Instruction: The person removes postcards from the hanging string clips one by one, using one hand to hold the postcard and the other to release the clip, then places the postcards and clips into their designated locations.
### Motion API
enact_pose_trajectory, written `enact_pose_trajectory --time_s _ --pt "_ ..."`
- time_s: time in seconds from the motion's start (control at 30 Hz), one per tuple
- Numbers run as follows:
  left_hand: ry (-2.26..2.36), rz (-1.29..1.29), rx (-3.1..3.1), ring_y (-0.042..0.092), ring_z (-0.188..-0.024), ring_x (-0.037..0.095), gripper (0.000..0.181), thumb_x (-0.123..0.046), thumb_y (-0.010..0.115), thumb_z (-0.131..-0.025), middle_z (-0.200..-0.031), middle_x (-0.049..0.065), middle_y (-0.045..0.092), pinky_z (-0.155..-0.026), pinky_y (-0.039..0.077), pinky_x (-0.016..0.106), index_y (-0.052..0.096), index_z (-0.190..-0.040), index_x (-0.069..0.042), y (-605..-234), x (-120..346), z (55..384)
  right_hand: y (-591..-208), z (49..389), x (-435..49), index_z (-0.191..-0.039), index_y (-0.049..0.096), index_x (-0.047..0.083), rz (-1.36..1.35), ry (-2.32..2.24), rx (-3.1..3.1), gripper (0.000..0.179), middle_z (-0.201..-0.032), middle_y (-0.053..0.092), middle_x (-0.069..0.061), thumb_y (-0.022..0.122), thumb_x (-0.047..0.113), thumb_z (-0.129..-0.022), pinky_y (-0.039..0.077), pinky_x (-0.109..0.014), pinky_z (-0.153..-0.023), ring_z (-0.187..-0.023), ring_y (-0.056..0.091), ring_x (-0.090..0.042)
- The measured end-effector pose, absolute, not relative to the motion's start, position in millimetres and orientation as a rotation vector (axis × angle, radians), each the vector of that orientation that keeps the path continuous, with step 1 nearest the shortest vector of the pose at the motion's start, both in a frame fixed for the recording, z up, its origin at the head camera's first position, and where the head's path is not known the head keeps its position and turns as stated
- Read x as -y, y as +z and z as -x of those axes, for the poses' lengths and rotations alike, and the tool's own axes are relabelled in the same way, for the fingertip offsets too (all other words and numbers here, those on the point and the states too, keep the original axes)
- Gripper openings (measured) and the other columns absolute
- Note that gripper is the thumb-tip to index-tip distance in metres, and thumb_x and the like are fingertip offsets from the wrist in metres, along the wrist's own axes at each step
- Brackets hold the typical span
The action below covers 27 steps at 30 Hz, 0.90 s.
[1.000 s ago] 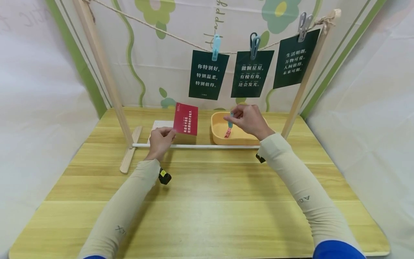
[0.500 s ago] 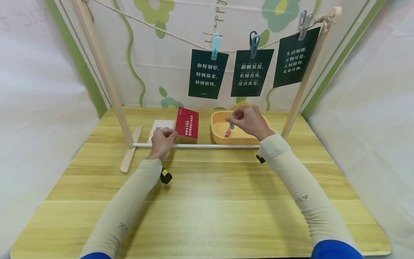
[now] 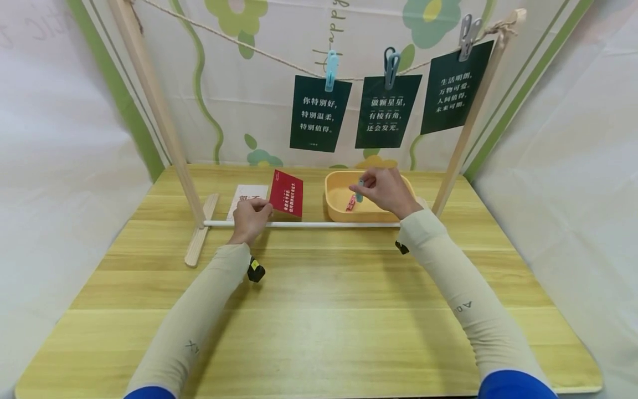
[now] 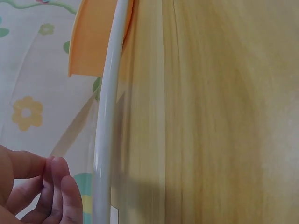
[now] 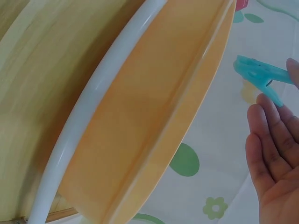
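Observation:
My left hand [image 3: 251,219] pinches the lower left corner of a red card [image 3: 286,194] with white writing, held tilted behind the white rod. In the left wrist view its thumb and fingertips [image 4: 60,165] meet on the card, which shows as a thin strip seen nearly edge-on. A white card [image 3: 245,198] with dark writing lies on the table, partly covered by this hand. Over the yellow basin [image 3: 366,217], my right hand [image 3: 386,188] pinches a light blue clothespin [image 5: 262,73] by its handle end. Inside the basin rests a red-pink clothespin [image 3: 351,203].
Three green cards [image 3: 320,115] hang by clothespins from a rope [image 3: 234,41] strung between two wooden posts [image 3: 158,111]. A white rod [image 3: 304,224] joins the posts low down, in front of the basin. A flowered cloth covers the wall behind.
The red card has come down a little and leans over more, showing more of the white card. My right hand has shifted slightly right and down with the light blue clothespin.

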<state>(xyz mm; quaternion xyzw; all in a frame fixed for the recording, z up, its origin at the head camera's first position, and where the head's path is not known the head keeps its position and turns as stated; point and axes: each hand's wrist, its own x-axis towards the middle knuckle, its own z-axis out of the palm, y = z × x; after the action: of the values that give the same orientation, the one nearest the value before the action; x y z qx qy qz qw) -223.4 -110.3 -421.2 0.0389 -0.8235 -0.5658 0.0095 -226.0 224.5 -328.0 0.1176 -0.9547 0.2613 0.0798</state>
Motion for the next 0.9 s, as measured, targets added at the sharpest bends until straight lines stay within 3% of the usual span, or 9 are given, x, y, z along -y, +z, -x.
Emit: enact_pose_trajectory --time_s 0.3,0.57,0.7,0.9 --pt "-1.706 -0.086 2.603 0.073 -0.095 0.027 0.026 -0.017 0.061 -0.104 -0.105 0.014 0.076 -0.073 0.055 0.026 0.078 -0.119 -0.004 -420.7 107.6 226.7 -332.9 227.9 -228.9 -0.106 0.076 0.007 -0.307 0.775 2.881 0.034 -0.097 0.076 -0.01 0.081 0.039 -0.094 0.062 -0.042 -0.083 -0.085 0.068 -0.025" --pt "-1.639 -0.073 2.644 0.07 -0.099 0.028 0.027 -0.015 0.061 -0.103 -0.111 0.018 0.077 -0.092 0.058 0.041 0.077 -0.119 -0.002 -421.4 104.9 227.5 -339.9 230.0 -233.5 -0.112 0.074 0.006 -0.265 0.729 2.933 0.039 -0.103 0.076 -0.012 0.079 0.041 -0.095 0.061 -0.044 -0.087 -0.091 0.068 -0.028" --pt "-1.534 -0.02 2.656 0.072 -0.104 0.035 0.026 -0.013 0.061 -0.103 -0.111 0.022 0.078 -0.103 0.053 0.05 0.078 -0.117 0.001 -421.4 103.1 228.9 -342.2 230.5 -235.4 -0.113 0.074 0.006 -0.247 0.733 2.939 0.04 -0.105 0.076 -0.012 0.08 0.041 -0.095 0.061 -0.045 -0.088 -0.093 0.069 -0.028" --pt "-1.344 0.097 2.637 0.073 -0.097 0.04 0.023 -0.008 0.064 -0.1 -0.102 0.025 0.079 -0.114 0.042 0.061 0.078 -0.109 0.007 -424.0 101.6 231.3 -344.1 232.6 -236.5 -0.112 0.075 0.005 -0.251 0.717 2.935 0.04 -0.106 0.076 -0.013 0.08 0.041 -0.095 0.062 -0.045 -0.088 -0.094 0.07 -0.028"
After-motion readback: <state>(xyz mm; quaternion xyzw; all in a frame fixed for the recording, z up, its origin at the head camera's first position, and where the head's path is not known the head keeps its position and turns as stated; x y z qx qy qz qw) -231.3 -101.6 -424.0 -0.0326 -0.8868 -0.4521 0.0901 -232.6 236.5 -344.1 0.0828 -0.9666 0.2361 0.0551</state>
